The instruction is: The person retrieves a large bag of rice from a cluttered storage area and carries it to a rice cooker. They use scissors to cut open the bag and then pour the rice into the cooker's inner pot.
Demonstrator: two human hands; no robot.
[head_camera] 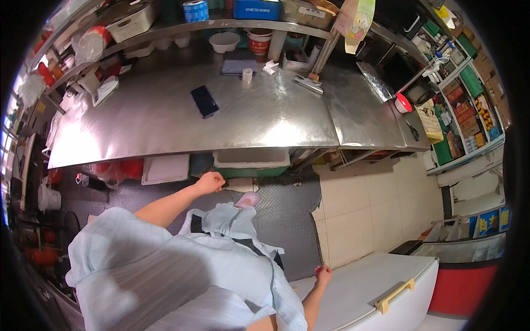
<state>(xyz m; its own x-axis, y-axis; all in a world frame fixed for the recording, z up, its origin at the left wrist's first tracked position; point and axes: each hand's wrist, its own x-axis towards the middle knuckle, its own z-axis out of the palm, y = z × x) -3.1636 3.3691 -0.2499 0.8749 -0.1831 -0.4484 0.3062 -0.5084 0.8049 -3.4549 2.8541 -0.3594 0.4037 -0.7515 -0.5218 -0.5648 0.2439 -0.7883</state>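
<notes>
My left hand (210, 183) hangs in front of the steel worktable (256, 120), below its front edge, fingers curled. A small dark thing shows at its fingertips; whether it is held cannot be told. My right hand (323, 274) is low at the right, fingers curled in, beside the white chest freezer (364, 285), with no object visible in it. On the worktable lie a black smartphone (204, 101), a folded grey cloth (239, 67), a small white roll (247, 75) and a metal tool (307, 84). A white tub with a red lid (403, 103) stands farther right.
A shelf (223, 25) with baskets and boxes runs above the table's back. Under the table stand a green-and-white foam box (251, 161) and a white lidded box (165, 169). Scissors (413, 130) lie at the table's right end. Stocked shelving (468, 116) stands at the right.
</notes>
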